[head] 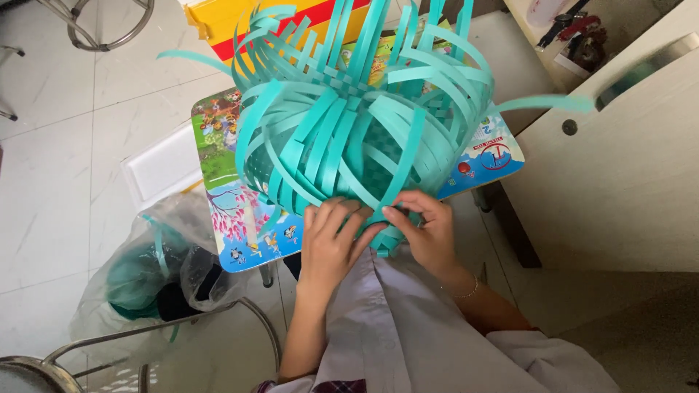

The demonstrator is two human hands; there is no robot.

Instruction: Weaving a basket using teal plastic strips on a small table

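Pressing both hands on the teal strip basket at the tabletop near edge, my left hand steadies strips flat while my right hand pinches one strip, keeping the weave tight.

**One head camera, looking straight down**

There is a single view, taken from the person's head and aimed almost vertically at the lap and the floor. It sits close: the basket fills the centre and runs toward 12 o'clock, and both hands, left hand and right hand, lie just below centre toward 6 o'clock. The person's shirt closes the frame at 6. Tiled floor spreads at 9 o'clock, a cabinet at 3. No second view exists, so nothing is shared between views.
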